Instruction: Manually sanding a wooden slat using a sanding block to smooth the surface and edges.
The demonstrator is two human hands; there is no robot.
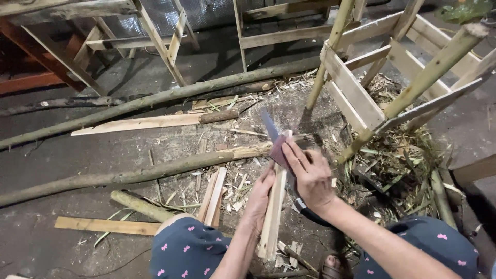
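The person sat low over the littered floor (62, 155), the left hand (260, 196) wrapped around a pale strip of wood (272, 217) that stood tilted between the knees. The right hand (311, 175) was clamped on a broad knife (273, 135), whose blade met the top end of the strip. A long pole (129, 175) lay just beyond, and a slatted wooden frame (356, 98) stood to the right.

Left hand (260, 199): fingers curled closed in a grip, forearm rising from lower frame. Right hand (310, 175): fingers extended forward, pressing flat, forearm entering from lower right.
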